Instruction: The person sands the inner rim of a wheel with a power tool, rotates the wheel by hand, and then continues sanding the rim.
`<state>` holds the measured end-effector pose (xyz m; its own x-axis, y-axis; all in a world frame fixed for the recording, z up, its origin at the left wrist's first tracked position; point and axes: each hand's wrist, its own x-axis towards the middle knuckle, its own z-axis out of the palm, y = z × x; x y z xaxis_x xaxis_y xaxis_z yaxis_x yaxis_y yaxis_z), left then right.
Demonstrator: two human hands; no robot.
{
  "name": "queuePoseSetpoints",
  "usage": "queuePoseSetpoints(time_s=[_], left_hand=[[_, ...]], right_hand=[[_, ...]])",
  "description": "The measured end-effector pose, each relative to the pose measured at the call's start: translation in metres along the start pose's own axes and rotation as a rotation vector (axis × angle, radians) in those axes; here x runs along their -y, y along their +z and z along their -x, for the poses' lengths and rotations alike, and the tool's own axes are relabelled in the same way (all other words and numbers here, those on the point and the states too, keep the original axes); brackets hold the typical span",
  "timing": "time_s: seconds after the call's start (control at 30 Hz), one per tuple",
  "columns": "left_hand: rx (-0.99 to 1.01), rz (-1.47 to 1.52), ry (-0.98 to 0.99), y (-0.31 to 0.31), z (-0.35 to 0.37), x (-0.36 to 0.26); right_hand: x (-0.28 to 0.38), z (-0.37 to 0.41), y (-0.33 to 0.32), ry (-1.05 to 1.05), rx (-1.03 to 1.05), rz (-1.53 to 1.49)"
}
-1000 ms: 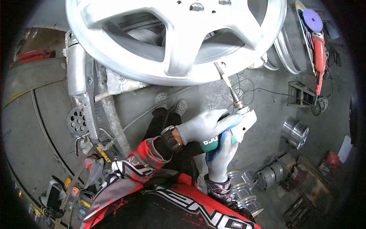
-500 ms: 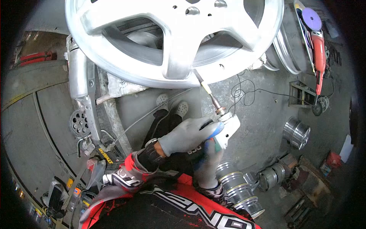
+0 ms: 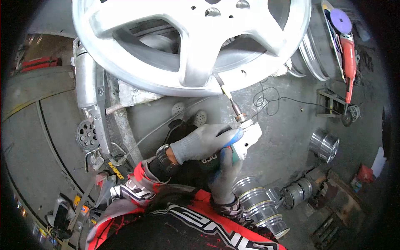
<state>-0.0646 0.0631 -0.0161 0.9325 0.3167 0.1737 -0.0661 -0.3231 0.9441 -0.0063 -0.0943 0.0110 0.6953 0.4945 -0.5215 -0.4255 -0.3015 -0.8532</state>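
Observation:
A large silver alloy wheel (image 3: 196, 62) with broad spokes fills the upper middle of the view. Against its lower rim, beside the foot of a spoke, rests the narrow tip of a rod attachment (image 3: 232, 102). That rod is fitted to an angle grinder (image 3: 248, 139) with a pale metal head and dark green body. My left hand (image 3: 204, 141), in a grey glove with blue fingertips, is closed over the grinder near its head. Below it, my right hand (image 3: 226, 173), also gloved, wraps round the green body. Both palms and part of the body are hidden.
Polished rims (image 3: 260, 204) are stacked at my lower right, and another rim (image 3: 324, 145) lies farther right. A red polisher (image 3: 347, 62) with a purple pad hangs at the right. Cables (image 3: 266, 100) trail over the floor. A metal stand (image 3: 98, 104) is at the left.
My hands and the grinder have shifted slightly, and the rod's tip now sits a little to the right on the rim. My right hand looks less blurred.

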Motion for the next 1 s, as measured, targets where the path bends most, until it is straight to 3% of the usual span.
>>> queuePoseSetpoints(time_s=[0.07, 0.2, 0.3, 0.37, 0.4, 0.47, 0.57, 0.77, 0.8, 0.87, 1.0], left_hand=[[0.034, 0.256, -0.233, -0.004, -0.004, -0.004], [0.058, 0.188, -0.15, -0.009, 0.007, 0.001], [0.09, 0.294, -0.258, -0.012, 0.007, 0.001], [0.083, 0.29, -0.209, -0.007, 0.005, 0.009], [0.084, 0.294, -0.206, -0.008, 0.004, 0.009], [0.121, 0.32, -0.253, -0.012, 0.003, 0.006], [0.121, 0.368, -0.306, -0.019, 0.006, 0.002], [0.084, 0.148, -0.02, -0.014, 0.007, 0.021], [0.084, 0.153, -0.016, -0.018, 0.004, 0.017], [0.202, 0.532, -0.456, -0.032, -0.001, 0.003], [0.144, 0.371, -0.238, -0.021, 0.011, 0.013]], right_hand=[[0.003, 0.0, 0.009, 0.053, -0.05, -0.191], [-0.001, 0.012, 0.019, 0.047, -0.057, -0.088], [-0.004, 0.016, 0.021, -0.057, -0.073, 0.028], [-0.009, 0.011, 0.011, -0.187, -0.005, 0.355], [-0.005, 0.011, 0.013, -0.189, -0.009, 0.359], [0.004, 0.012, 0.02, -0.053, -0.05, 0.121], [-0.015, 0.014, 0.022, -0.021, -0.091, -0.126], [0.008, 0.011, 0.04, -0.071, -0.119, -0.017], [0.006, 0.011, 0.039, -0.072, -0.123, -0.014], [0.0, 0.013, 0.036, -0.112, -0.089, -0.006], [-0.005, 0.016, 0.04, -0.084, -0.117, -0.078]])
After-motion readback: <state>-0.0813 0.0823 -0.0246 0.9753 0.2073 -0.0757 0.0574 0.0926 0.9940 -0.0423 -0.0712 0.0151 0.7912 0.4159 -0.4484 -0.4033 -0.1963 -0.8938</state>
